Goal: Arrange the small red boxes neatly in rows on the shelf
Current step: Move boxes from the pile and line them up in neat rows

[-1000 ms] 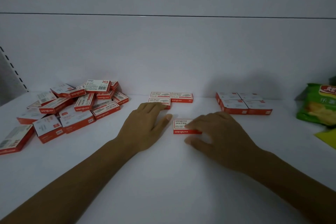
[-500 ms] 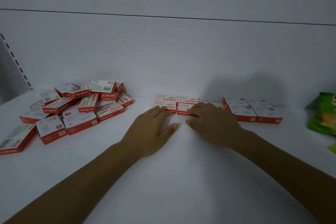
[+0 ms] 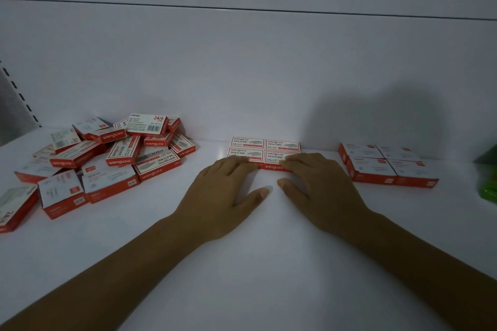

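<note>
Fourth box (image 3: 274,155) now flush

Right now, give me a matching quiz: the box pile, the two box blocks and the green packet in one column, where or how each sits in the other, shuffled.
1 pile
2 middle block
3 right block
4 green packet

A left hand and right hand touch it
B cut off at right edge
C jumbled, far left
D squared, untouched

Pairs: 1-C, 2-A, 3-D, 4-B
</note>
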`<state>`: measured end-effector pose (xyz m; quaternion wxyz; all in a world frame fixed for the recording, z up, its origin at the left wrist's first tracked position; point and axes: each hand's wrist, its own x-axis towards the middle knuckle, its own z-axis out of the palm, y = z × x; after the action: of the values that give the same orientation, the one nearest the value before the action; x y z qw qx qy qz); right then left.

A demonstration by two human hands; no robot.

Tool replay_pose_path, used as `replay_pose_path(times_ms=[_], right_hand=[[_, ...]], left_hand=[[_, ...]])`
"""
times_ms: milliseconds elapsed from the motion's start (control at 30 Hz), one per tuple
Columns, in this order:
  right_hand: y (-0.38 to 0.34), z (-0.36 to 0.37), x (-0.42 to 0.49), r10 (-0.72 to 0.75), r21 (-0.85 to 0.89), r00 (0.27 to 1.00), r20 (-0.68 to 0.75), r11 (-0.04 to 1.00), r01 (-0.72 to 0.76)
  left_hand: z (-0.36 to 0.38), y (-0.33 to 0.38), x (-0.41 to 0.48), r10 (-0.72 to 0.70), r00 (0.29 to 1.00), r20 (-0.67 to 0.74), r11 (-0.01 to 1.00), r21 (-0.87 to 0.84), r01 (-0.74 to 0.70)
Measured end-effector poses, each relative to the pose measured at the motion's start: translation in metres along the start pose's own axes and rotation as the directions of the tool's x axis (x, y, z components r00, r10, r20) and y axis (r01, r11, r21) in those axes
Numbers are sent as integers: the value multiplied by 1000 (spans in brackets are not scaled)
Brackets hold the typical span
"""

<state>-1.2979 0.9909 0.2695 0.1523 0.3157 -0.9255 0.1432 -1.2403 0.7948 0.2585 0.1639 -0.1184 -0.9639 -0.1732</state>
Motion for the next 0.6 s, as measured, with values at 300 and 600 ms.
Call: replay_pose_path(times_ms=[300,600], right_hand=[[0,2,1,8,-6,1000,-12,1000,-8],[-2,0,-1,34,74,996,-83,997,-28]], left_hand=[[0,0,0,41,999,-17,999,-16,-41],[1,0,1,-16,1000,20,1000,15,15]])
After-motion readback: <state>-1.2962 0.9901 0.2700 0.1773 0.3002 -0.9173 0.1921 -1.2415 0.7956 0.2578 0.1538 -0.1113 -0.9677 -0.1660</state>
